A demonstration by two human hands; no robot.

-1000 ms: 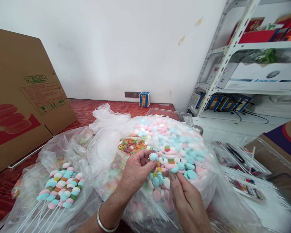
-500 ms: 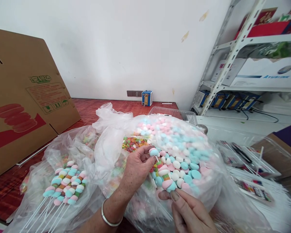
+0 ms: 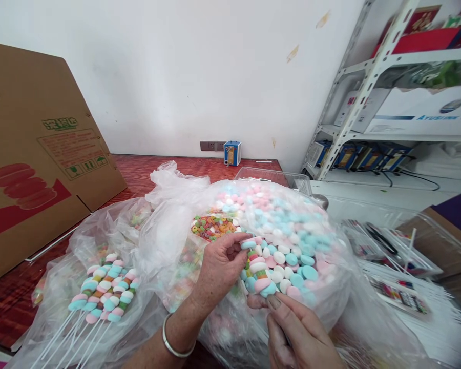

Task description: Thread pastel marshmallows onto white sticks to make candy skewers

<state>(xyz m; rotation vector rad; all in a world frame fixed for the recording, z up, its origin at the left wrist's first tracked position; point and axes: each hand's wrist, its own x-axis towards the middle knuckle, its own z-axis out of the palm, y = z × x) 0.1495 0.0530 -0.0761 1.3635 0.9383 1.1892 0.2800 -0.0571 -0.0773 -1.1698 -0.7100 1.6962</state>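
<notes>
Over the open bag of loose marshmallows [image 3: 286, 269], my right hand [image 3: 301, 330] pinches the lower end of a candy skewer [image 3: 258, 267], just below its bottom blue marshmallow. Pink, white and blue marshmallows alternate with colourful gummy rings along it. My left hand [image 3: 223, 264] wears a silver bangle at the wrist. Its thumb and fingers are closed on a blue-topped marshmallow [image 3: 248, 244] at the skewer's upper end. The stick's tip is hidden there. To the left, a bunch of filled skewers [image 3: 105, 289] lies on clear plastic, white sticks towards me.
Gummy rings [image 3: 213, 226] show in a bag behind my left hand. A large cardboard box [image 3: 42, 138] stands at left. On the right are a clear tray [image 3: 418, 256], white sticks [image 3: 445, 318] and a metal shelf [image 3: 359, 102]. A small blue device [image 3: 232, 153] stands by the wall.
My left hand has brought the marshmallow down onto the skewer's upper end, covering the white tip that showed before. My right hand keeps its pinch and has shifted slightly up and left.
</notes>
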